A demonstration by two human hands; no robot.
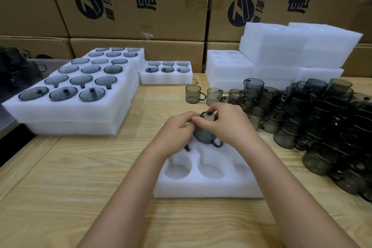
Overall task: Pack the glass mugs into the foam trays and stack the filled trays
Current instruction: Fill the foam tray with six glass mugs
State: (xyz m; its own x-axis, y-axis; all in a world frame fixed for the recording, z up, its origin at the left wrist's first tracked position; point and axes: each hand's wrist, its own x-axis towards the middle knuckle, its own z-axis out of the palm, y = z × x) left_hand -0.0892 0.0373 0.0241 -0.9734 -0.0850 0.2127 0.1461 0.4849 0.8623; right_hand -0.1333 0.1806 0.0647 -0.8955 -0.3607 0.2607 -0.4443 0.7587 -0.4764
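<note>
Head view — left hand (175,133), right hand (227,125), fingers (201,120) curled round one glass mug (202,135) — at the foam tray (201,189).

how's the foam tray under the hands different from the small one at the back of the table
The near tray shows empty front pockets; the back tray has all six filled with mugs. The left hand and right hand hold a mug over the near tray; nothing touches the back tray. Both are white foam with round pockets.
</note>
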